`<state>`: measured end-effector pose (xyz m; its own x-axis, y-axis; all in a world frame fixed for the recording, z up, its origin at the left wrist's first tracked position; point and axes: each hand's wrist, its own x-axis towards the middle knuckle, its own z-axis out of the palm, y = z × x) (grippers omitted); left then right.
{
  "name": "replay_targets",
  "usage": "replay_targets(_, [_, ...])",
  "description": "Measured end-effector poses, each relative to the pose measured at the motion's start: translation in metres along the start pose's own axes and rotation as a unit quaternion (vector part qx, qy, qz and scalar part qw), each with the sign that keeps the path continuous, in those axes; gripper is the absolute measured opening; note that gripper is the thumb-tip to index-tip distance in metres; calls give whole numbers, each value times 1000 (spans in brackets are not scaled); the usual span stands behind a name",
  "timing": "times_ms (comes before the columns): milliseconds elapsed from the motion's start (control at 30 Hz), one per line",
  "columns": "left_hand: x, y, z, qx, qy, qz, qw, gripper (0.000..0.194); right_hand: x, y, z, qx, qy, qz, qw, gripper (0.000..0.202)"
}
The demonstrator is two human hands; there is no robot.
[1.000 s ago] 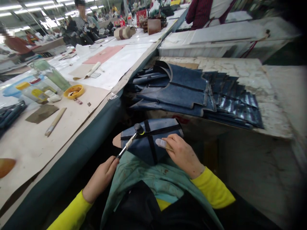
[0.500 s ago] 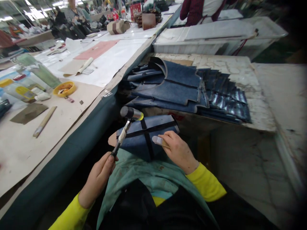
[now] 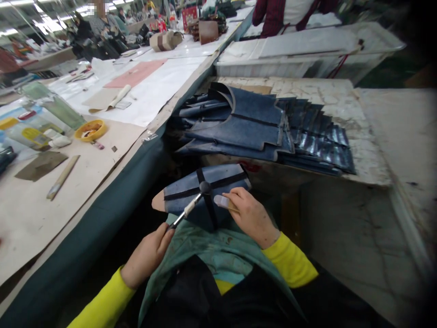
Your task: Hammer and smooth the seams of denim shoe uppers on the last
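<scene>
My left hand (image 3: 150,250) is closed round the handle of a hammer (image 3: 190,207). The hammer's dark round head lies over the crossing of two black strips on a blue leather piece (image 3: 182,186). That piece rests in front of me, above my green apron (image 3: 194,246), with a pale pointed end at its left. Between the fingers of my right hand (image 3: 252,212) is a small brush (image 3: 227,203) with a wooden handle and pale tip. The brush points left, over the right part of the leather piece; whether it touches cannot be made out.
Stacked blue leather pieces (image 3: 249,118) lie on a worn board (image 3: 368,150) ahead. On the left table (image 3: 112,168) are a yellow dish (image 3: 90,131), a flat wooden stick (image 3: 63,177) and bottles (image 3: 56,107). A white plastic tub (image 3: 259,68) and another person (image 3: 269,18) are farther off.
The hammer head has swung down and to the right, from above the leather piece onto its strip crossing. My left hand moved slightly right; my right hand keeps the brush almost in place.
</scene>
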<state>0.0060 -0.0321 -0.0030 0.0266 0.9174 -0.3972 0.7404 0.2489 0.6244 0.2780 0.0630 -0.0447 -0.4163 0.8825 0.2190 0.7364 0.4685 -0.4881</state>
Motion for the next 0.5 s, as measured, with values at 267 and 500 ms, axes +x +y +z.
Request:
replay_targets(267, [2,6,-5,-57,62,30,996,31,-1,4,-2,-3,5,1,1000,30])
replay_targets(500, [7,-3,1,-8,20,4,1000,31,2,3,0,5,3,-4,1000,27])
